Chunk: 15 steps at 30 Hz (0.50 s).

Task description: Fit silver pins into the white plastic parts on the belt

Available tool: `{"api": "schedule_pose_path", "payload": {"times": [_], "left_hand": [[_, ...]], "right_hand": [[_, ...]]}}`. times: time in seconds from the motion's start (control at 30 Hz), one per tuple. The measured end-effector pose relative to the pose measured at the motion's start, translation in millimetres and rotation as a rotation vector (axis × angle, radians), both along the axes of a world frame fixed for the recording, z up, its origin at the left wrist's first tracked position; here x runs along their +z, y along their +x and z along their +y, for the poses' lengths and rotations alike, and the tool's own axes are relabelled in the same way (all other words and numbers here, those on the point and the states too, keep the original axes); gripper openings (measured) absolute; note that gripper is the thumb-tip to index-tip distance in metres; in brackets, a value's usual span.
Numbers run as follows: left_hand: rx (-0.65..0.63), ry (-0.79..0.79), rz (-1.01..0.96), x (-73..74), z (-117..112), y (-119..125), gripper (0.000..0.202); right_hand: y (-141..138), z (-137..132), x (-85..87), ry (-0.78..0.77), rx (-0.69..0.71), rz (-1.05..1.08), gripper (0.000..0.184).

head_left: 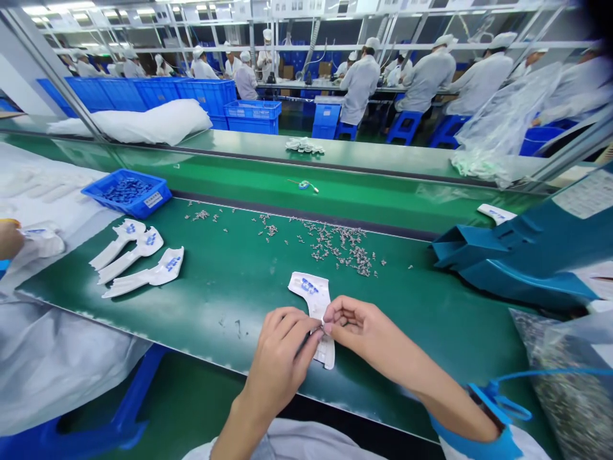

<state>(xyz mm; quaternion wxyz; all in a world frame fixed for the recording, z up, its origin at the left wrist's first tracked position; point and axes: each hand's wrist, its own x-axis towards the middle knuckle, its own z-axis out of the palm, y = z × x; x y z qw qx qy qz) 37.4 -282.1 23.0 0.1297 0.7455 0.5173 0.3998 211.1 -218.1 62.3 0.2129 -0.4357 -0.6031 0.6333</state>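
Note:
My left hand (280,358) and my right hand (364,338) meet over a white flat piece with blue print (309,297), and their fingertips pinch its lower part. A tiny metal part (323,329) shows between my fingertips, partly hidden by them. Many more small metal parts (330,246) lie scattered on the green workbench mat (230,306) beyond my hands. Several similar white pieces (143,255) lie to the left. A co-worker's hand (9,239) enters at the far left edge.
A blue crate of small blue-and-metal parts (127,193) sits at the mat's far left. A teal chute (507,255) stands at the right, above a clear bag of metal parts (565,377). A green conveyor belt (335,191) runs behind, and white-coated workers sit beyond it.

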Motion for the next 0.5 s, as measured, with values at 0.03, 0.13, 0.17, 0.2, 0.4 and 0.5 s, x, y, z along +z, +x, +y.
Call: {"api": "schedule_pose_path", "payload": {"times": [0.03, 0.13, 0.17, 0.2, 0.4, 0.5], "left_hand": [[-0.006, -0.006, -0.003, 0.3, 0.0, 0.0, 0.013], [-0.007, -0.018, -0.026, 0.7, 0.4, 0.0, 0.012], [-0.002, -0.022, -0.034, 0.9, 0.7, 0.0, 0.012], [0.001, -0.028, -0.037, 1.0, 0.9, 0.0, 0.012], [-0.024, -0.055, -0.009, 1.2, 1.2, -0.4, 0.013], [-0.017, -0.069, 0.046, 0.1, 1.3, -0.1, 0.023]], "right_hand": [[0.0, -0.6, 1.0, -0.010, -0.005, 0.002, 0.017], [0.3, -4.3, 3.6, -0.037, -0.002, 0.012, 0.020], [0.3, -5.8, 4.1, -0.035, -0.002, 0.013, 0.021], [0.3, -7.1, 4.5, -0.025, -0.003, 0.006, 0.022], [5.5, -5.4, 7.3, 0.171, 0.050, -0.223, 0.022], [9.4, -1.1, 10.0, 0.261, 0.119, -0.376, 0.023]]}}
